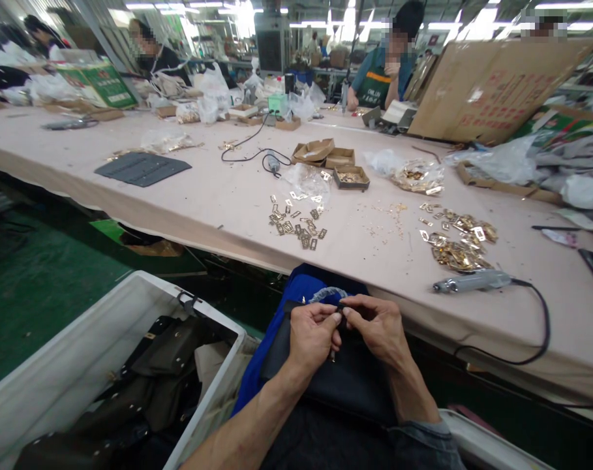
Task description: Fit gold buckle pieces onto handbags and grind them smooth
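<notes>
Two hands (314, 334) (381, 328), fingers (355, 319) pinching dark piece (340, 307); table edge (257, 251) just beyond; bin rim (220, 319) left

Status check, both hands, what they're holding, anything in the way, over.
Left hand and right hand both pinching dark piece. Nearest grey tool on table, apart from both. Nothing visibly blocking.
</notes>
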Demonstrator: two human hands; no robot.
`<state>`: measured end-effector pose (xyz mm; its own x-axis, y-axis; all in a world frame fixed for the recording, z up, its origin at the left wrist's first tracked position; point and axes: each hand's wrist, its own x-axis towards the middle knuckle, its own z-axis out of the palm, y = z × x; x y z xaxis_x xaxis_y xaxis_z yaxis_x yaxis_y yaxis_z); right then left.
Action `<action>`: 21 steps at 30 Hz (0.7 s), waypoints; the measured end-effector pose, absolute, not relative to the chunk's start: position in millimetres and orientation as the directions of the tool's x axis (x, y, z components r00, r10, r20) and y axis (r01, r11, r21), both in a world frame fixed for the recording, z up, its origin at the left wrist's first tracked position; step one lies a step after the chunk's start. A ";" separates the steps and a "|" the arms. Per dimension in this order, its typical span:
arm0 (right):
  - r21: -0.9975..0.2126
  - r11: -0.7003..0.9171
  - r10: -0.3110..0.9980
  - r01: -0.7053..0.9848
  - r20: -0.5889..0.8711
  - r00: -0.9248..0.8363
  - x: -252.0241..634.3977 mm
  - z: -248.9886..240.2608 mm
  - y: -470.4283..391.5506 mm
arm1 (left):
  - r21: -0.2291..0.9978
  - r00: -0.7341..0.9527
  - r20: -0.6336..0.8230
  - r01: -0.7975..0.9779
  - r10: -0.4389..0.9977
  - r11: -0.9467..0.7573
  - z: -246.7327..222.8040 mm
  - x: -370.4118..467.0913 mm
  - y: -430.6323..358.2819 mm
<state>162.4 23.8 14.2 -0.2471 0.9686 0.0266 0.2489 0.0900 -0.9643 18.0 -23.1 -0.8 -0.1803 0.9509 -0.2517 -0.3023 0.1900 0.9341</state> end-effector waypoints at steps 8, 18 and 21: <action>-0.952 0.024 0.979 0.304 -0.038 -0.199 153.9 11.9 24.5 | 0.937 -0.178 -0.247 -0.293 0.952 0.189 0.1 17.3 -24.5; -0.987 0.000 0.966 0.160 -0.041 -0.255 158.0 7.3 23.3 | 0.942 -0.198 -0.240 -0.284 0.950 0.179 -0.2 17.6 -23.0; -0.985 0.008 0.973 0.173 -0.032 -0.228 157.4 7.4 21.6 | 0.945 -0.186 -0.238 -0.269 0.953 0.183 -1.3 16.7 -23.2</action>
